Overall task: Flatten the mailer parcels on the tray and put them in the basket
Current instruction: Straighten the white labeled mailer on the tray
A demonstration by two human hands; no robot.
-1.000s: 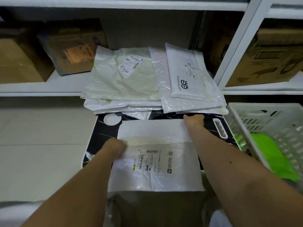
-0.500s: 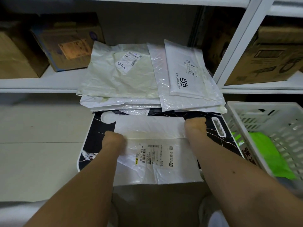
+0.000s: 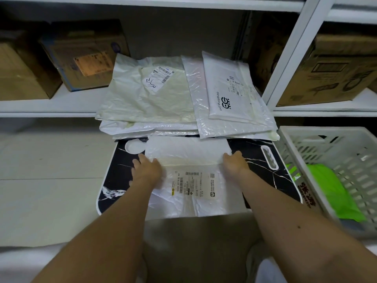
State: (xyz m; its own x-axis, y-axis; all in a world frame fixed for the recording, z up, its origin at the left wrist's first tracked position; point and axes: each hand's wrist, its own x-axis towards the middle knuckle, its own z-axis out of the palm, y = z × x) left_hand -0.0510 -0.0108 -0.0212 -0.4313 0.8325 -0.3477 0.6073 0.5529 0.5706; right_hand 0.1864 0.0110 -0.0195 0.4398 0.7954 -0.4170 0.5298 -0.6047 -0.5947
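Observation:
A white mailer parcel (image 3: pixel 191 180) with a barcode label lies flat across the black marble-pattern tray (image 3: pixel 263 166) in front of me. My left hand (image 3: pixel 145 170) presses on its left side with fingers spread forward. My right hand (image 3: pixel 234 163) presses on its right edge, fingers pointing away from me. Behind it, on the tray's far end, sits a stack of white mailers (image 3: pixel 151 101), and a bubble mailer with "dangdang.com" print (image 3: pixel 228 92) lies on top at the right. The white slatted basket (image 3: pixel 318 137) stands to the right and holds a bright green parcel (image 3: pixel 330 193).
White shelving runs behind the stack, with an upright post (image 3: pixel 295 52) at right. Cardboard boxes (image 3: pixel 81 56) sit on the shelf at left, another box (image 3: pixel 334 68) at right. Pale floor (image 3: pixel 51 160) lies left of the tray.
Both hands have slid forward over the parcel, the left one now further onto its surface. The camera has tilted slightly, so the tray sits higher in view.

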